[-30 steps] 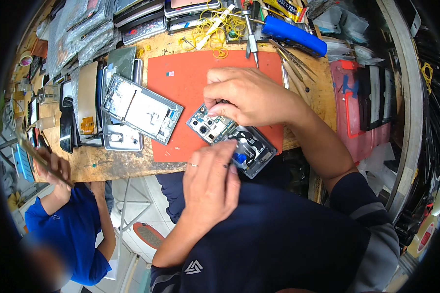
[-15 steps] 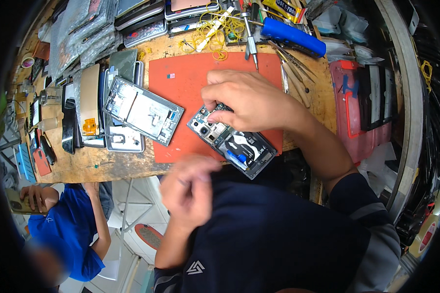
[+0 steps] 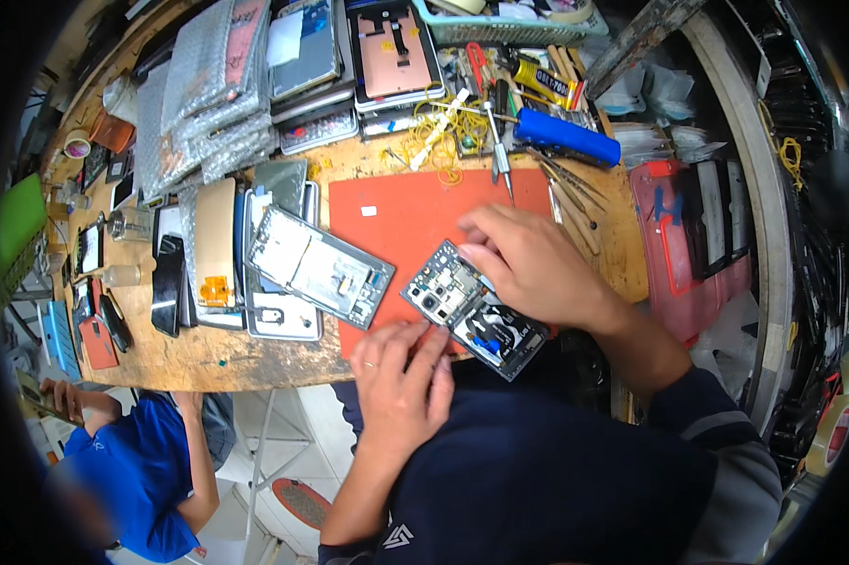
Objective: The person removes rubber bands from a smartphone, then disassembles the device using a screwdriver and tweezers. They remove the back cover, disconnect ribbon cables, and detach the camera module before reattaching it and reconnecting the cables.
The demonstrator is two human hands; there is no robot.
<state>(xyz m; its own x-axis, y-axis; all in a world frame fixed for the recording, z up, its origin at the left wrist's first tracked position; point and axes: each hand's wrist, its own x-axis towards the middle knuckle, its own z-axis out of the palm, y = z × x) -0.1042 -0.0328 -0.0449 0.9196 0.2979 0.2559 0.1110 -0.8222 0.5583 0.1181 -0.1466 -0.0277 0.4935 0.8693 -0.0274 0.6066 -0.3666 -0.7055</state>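
Note:
A smartphone with its back off [image 3: 476, 311] lies tilted on an orange mat [image 3: 396, 202], its circuit board, camera lenses and dark battery area exposed. My left hand [image 3: 401, 377] rests at the phone's lower left edge, fingers stretched out and their tips at its side. At the upper right edge is my right hand [image 3: 542, 273], thumb and index finger slightly apart with nothing seen between them. Its other fingers are partly hidden. Left of the phone, a silvery phone frame [image 3: 321, 268] lies across the mat's edge.
Phone parts [image 3: 215, 226] and bubble-wrapped packs [image 3: 213, 85] crowd the left. Behind the mat are yellow rubber bands [image 3: 434, 137], a screwdriver [image 3: 500, 141], a blue cylinder [image 3: 568, 137] and tweezers [image 3: 570, 174]. A person in blue [image 3: 152, 471] holds a phone at lower left.
My right hand has drawn back from the phone's circuit board to its right edge. My left hand has come up to the lower left edge. The whole view has shifted.

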